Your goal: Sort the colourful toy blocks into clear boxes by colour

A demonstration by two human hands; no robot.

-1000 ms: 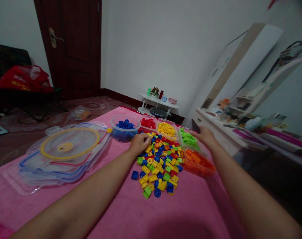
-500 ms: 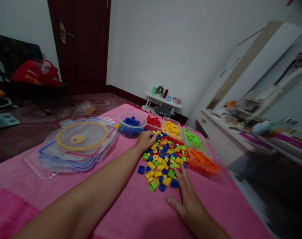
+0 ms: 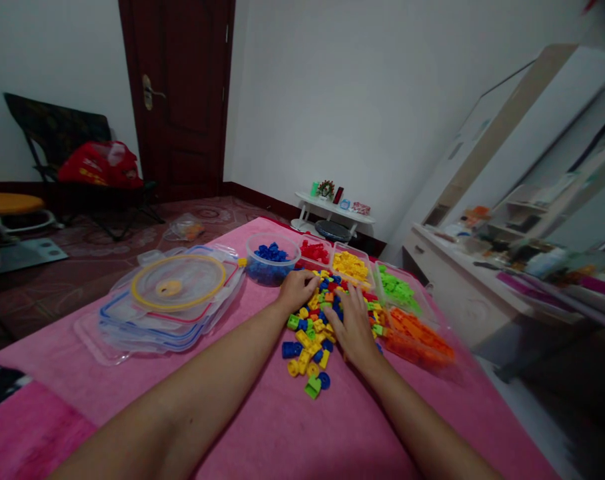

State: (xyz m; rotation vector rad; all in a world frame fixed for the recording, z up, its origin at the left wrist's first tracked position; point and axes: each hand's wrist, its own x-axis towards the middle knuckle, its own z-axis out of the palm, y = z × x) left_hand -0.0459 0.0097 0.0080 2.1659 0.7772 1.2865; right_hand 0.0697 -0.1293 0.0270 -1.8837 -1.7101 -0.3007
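Observation:
A mixed heap of toy building bricks (image 3: pixel 310 337) in blue, yellow, green, red and orange lies loose on the pink cloth. My left hand (image 3: pixel 296 291) rests at the heap's far left edge, beside the round tub of blue bricks (image 3: pixel 271 252); its fingers are bent with a gap to the thumb, and I see nothing held. Over the heap's right side lies my right hand (image 3: pixel 353 327), fingers spread, touching the bricks and hiding some. Behind and right stand clear boxes of red bricks (image 3: pixel 314 251), yellow bricks (image 3: pixel 350 265), green bricks (image 3: pixel 396 288) and orange pieces (image 3: pixel 421 339).
Clear lids (image 3: pixel 177 283) with coloured seals are stacked on the left of the pink-covered table (image 3: pixel 282 433). Beyond it are a folding chair with a red bag (image 3: pixel 102 163), a low white shelf (image 3: pixel 332 205) and a cluttered dresser (image 3: pixel 452 267) at the right.
My right hand has moved forward from the heap's near right edge onto the bricks, and some near bricks have shifted. The left hand stays by the tub. The view has shifted slightly.

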